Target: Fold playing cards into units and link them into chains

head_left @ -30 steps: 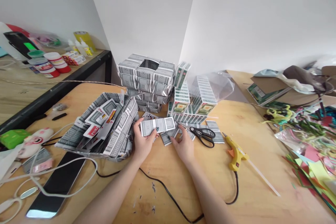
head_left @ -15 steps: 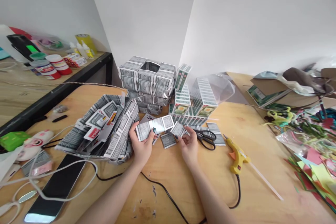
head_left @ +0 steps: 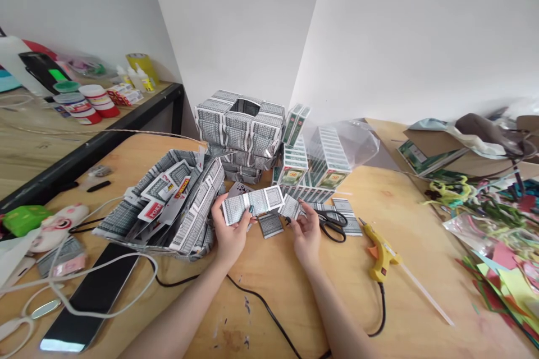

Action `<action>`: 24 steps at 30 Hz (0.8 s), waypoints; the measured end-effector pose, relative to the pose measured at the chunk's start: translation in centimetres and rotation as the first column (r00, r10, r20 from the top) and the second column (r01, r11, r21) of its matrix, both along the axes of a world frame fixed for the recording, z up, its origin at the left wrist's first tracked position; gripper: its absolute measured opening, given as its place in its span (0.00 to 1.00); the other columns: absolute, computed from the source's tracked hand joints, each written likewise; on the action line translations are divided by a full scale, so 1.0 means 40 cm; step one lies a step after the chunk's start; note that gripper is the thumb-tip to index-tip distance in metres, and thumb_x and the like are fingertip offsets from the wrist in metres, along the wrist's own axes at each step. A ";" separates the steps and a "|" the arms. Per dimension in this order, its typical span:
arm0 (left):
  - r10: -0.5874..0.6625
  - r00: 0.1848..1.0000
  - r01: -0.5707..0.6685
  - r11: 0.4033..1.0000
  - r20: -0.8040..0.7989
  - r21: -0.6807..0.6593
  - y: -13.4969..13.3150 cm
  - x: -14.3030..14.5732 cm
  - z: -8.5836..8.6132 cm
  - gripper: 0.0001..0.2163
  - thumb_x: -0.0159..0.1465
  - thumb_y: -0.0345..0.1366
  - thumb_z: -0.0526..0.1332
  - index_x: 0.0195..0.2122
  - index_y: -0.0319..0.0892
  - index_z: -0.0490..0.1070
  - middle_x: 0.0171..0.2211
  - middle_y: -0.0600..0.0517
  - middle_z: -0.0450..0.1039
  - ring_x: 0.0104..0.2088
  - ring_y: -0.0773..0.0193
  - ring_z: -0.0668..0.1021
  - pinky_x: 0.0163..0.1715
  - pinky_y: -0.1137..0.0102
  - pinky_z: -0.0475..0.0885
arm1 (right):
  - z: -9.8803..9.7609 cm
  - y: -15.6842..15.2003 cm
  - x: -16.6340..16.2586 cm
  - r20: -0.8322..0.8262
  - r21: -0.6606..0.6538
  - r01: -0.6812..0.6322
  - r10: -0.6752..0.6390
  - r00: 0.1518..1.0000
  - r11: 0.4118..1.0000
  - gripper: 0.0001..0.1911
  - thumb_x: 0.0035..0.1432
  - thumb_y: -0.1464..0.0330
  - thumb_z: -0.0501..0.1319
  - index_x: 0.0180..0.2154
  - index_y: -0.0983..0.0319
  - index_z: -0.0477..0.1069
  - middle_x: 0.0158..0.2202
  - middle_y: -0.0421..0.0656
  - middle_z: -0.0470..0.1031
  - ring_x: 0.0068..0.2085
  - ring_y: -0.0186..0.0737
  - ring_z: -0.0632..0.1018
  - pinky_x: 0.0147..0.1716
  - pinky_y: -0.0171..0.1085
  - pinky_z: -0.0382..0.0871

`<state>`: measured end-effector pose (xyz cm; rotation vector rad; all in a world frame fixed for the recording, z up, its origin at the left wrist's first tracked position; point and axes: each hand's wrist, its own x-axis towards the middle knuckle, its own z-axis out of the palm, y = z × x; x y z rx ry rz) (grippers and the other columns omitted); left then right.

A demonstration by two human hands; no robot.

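My left hand (head_left: 229, 230) is closed on a strip of folded playing cards (head_left: 252, 203), grey patterned backs up, held just above the wooden table (head_left: 269, 286). My right hand (head_left: 306, 228) pinches a single folded card piece (head_left: 290, 207) right beside the strip's right end. A loose folded card (head_left: 270, 224) lies on the table between the two hands. To the left sits a wide tilted structure of glued cards (head_left: 177, 205). Behind it stands a box-shaped block built of cards (head_left: 240, 129).
Stacked card packs (head_left: 314, 165) stand behind the hands, beside a clear plastic bag. Black scissors (head_left: 332, 224) and a yellow glue gun (head_left: 381, 249) with its black cord lie to the right. Coloured paper scraps (head_left: 501, 241) cover the right edge. A dark tablet (head_left: 88, 303) and white cables lie left.
My right hand lifted a folded card piece off the table and brought it up to the right end of the strip. My left hand kept hold of the strip.
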<state>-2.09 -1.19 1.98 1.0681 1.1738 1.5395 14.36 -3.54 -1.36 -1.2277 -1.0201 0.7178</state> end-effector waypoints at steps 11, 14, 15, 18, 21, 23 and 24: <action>0.032 0.999 -0.032 0.999 -0.015 -0.009 0.005 -0.002 -0.001 0.30 0.52 0.39 0.63 0.53 0.49 0.49 0.44 0.47 0.66 0.25 0.65 0.76 0.27 0.65 0.76 | 0.002 -0.002 0.000 0.027 0.006 0.010 -0.010 1.000 1.000 0.23 0.52 0.67 0.58 0.50 0.60 0.57 0.54 0.53 0.61 0.37 0.39 0.74 0.37 0.43 0.71; 0.012 1.000 -0.012 1.000 -0.011 -0.014 0.002 0.000 0.002 0.29 0.52 0.38 0.64 0.52 0.49 0.50 0.47 0.46 0.64 0.26 0.66 0.76 0.27 0.65 0.76 | 0.004 -0.002 0.000 0.021 0.005 0.001 -0.001 1.000 1.000 0.22 0.52 0.67 0.58 0.50 0.59 0.58 0.55 0.53 0.60 0.35 0.37 0.74 0.36 0.42 0.71; 0.013 1.000 -0.013 1.000 -0.010 -0.014 0.001 0.001 0.003 0.29 0.52 0.38 0.63 0.52 0.49 0.50 0.46 0.46 0.64 0.26 0.66 0.76 0.27 0.65 0.76 | 0.005 -0.002 0.000 0.018 0.005 -0.001 0.001 1.000 1.000 0.22 0.52 0.67 0.58 0.50 0.59 0.58 0.56 0.53 0.59 0.35 0.37 0.73 0.36 0.42 0.71; 0.045 0.999 -0.045 0.999 -0.005 0.003 -0.001 0.001 0.008 0.28 0.52 0.37 0.63 0.51 0.49 0.50 0.43 0.47 0.65 0.24 0.67 0.76 0.27 0.66 0.76 | 0.005 -0.002 0.000 -0.002 0.005 0.001 -0.001 1.000 1.000 0.22 0.52 0.67 0.58 0.49 0.60 0.58 0.56 0.53 0.58 0.37 0.38 0.74 0.36 0.42 0.71; 0.059 0.998 -0.059 0.998 -0.004 0.015 0.001 -0.001 0.010 0.28 0.52 0.36 0.63 0.51 0.49 0.49 0.41 0.49 0.66 0.23 0.67 0.75 0.27 0.66 0.76 | 0.003 -0.002 0.000 -0.027 -0.003 0.000 0.000 1.000 1.000 0.22 0.52 0.67 0.58 0.49 0.59 0.58 0.56 0.53 0.58 0.38 0.39 0.74 0.37 0.42 0.71; 0.048 0.999 -0.048 0.999 -0.006 0.006 0.003 -0.002 0.010 0.28 0.52 0.37 0.63 0.51 0.49 0.49 0.42 0.48 0.66 0.24 0.67 0.76 0.27 0.65 0.76 | 0.002 -0.002 0.000 -0.035 -0.008 -0.003 0.003 0.999 1.000 0.22 0.52 0.67 0.58 0.49 0.59 0.58 0.57 0.53 0.58 0.39 0.39 0.74 0.37 0.42 0.71; 0.042 0.999 -0.042 0.999 -0.007 0.000 0.004 -0.002 0.010 0.28 0.52 0.37 0.63 0.51 0.49 0.50 0.42 0.48 0.66 0.24 0.66 0.76 0.28 0.65 0.76 | 0.002 -0.002 0.000 -0.038 -0.009 -0.004 0.004 0.999 1.000 0.22 0.52 0.67 0.58 0.49 0.59 0.58 0.57 0.53 0.58 0.39 0.40 0.74 0.37 0.42 0.71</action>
